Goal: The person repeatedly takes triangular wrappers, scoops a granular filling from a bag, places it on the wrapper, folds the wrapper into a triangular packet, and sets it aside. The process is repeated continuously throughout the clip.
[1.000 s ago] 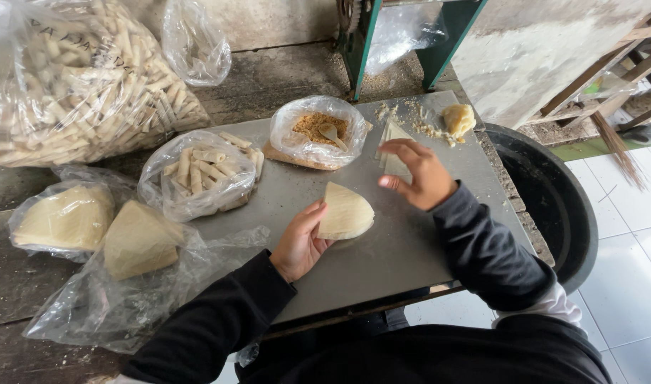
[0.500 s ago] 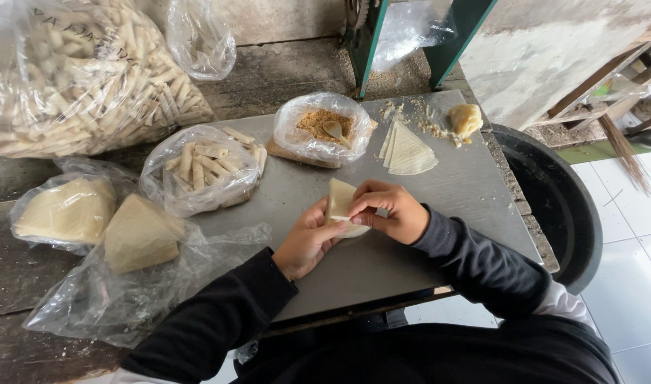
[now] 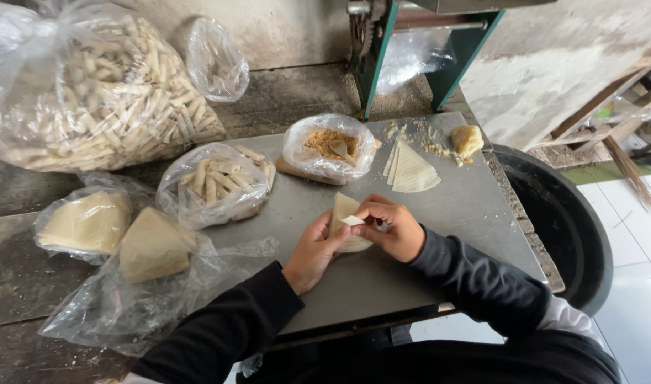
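Two hands [image 3: 313, 252] [image 3: 391, 227], each grip pinching one wrapper [image 3: 343, 213]; perhaps five bags.

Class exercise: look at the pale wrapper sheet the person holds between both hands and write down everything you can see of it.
The wrapper sheet is thin, pale cream and dough-like, roughly wedge-shaped, with one corner folded over near the fingertips. It stands partly lifted above the grey metal table, its lower part hidden by the hands. The left hand supports it from the side and below; the right hand pinches the folded edge from the other side. It looks soft, dry and unfilled from this angle.
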`<state>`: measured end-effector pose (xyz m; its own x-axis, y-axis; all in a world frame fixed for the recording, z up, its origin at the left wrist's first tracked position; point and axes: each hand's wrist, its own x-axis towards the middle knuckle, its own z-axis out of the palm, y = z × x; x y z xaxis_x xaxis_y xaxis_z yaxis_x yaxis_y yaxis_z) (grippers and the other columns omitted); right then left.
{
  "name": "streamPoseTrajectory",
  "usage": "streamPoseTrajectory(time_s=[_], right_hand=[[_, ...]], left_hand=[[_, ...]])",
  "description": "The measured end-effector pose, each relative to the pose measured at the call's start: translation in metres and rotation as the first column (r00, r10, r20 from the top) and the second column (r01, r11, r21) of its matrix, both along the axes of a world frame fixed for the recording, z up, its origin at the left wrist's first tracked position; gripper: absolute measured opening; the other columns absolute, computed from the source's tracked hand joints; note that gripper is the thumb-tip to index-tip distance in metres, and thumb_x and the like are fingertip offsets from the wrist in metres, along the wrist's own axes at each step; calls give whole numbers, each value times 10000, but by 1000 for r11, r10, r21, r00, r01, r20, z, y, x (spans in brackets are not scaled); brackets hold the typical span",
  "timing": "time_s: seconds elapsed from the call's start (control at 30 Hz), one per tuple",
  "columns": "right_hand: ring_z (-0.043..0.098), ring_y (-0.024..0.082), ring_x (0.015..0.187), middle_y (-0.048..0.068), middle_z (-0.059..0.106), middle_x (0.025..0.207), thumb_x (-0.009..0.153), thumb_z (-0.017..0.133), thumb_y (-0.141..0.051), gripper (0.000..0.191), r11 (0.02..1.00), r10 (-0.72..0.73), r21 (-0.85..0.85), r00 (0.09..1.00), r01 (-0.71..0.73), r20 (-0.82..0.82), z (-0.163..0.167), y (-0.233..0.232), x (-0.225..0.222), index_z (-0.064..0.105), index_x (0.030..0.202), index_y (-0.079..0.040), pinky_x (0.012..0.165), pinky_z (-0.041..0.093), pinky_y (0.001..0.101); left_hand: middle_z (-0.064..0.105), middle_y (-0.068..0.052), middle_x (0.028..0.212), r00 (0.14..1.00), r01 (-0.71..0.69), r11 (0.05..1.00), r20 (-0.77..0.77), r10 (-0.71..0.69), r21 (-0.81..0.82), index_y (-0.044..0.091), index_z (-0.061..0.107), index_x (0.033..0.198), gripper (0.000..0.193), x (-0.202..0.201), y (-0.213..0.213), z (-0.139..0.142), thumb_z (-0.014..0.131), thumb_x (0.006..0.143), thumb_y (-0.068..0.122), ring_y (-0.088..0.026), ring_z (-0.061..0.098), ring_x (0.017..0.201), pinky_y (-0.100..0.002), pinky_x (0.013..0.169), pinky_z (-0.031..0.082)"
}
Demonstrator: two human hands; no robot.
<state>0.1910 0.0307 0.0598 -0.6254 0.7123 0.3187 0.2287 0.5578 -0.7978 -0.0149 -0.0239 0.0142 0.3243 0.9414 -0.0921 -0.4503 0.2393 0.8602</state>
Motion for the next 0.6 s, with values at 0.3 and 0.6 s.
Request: streamPoseTrajectory(time_s=[0.3, 0.6], right_hand=[[669, 166, 1002, 88, 729, 1111, 1023, 608, -101, 195, 801, -216, -577, 823, -157, -525, -30, 41, 20, 646, 1175, 15, 922, 514, 324], [653, 222, 1166, 126, 641, 1296, 1050, 495, -146, 343, 671, -443, -716, 669, -194, -597, -8, 53, 35, 530, 1348, 20, 1067, 488, 397]], left_hand=[[681, -58, 1227, 994, -29, 999, 104, 34, -46, 27, 529, 1393, 370, 5, 9, -9, 567, 1042, 137, -134, 668, 1082, -304, 934, 550], [671, -69, 1268, 994, -11, 994, 103, 22, -110, 33, 475, 1447, 429, 1, 6, 6, 531, 1033, 133, -153, 678, 1112, -329, 965, 569]])
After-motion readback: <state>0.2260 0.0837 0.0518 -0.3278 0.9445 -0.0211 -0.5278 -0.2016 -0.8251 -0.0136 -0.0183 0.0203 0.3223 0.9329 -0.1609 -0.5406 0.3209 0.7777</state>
